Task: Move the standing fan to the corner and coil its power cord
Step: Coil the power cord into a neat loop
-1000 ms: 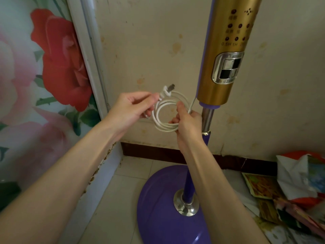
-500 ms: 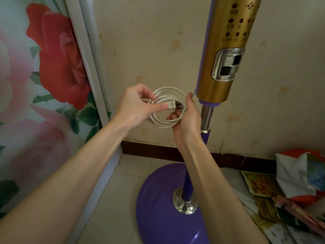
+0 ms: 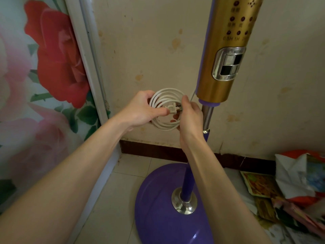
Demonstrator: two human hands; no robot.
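Observation:
The standing fan stands close to the wall corner, with a gold control column (image 3: 226, 55), a steel and purple pole (image 3: 206, 118) and a round purple base (image 3: 158, 205) on the tiled floor. Its white power cord (image 3: 165, 95) is wound into a small round coil held up in front of the wall, left of the pole. My left hand (image 3: 142, 110) grips the coil's left side, thumb pressing the white plug (image 3: 173, 109) across the middle of the coil. My right hand (image 3: 190, 117) holds the coil's right side, fingers at the plug's prongs.
A sliding panel printed with red and pink roses (image 3: 52, 67) and its white frame (image 3: 84, 55) form the left wall. A stained cream wall with a dark skirting board (image 3: 158, 150) lies ahead. Crumpled papers and bags (image 3: 295, 187) are piled on the floor at right.
The plug went from sticking up above the coil to lying across its middle. Both hands closed in on the coil, which now sits rounder and tighter.

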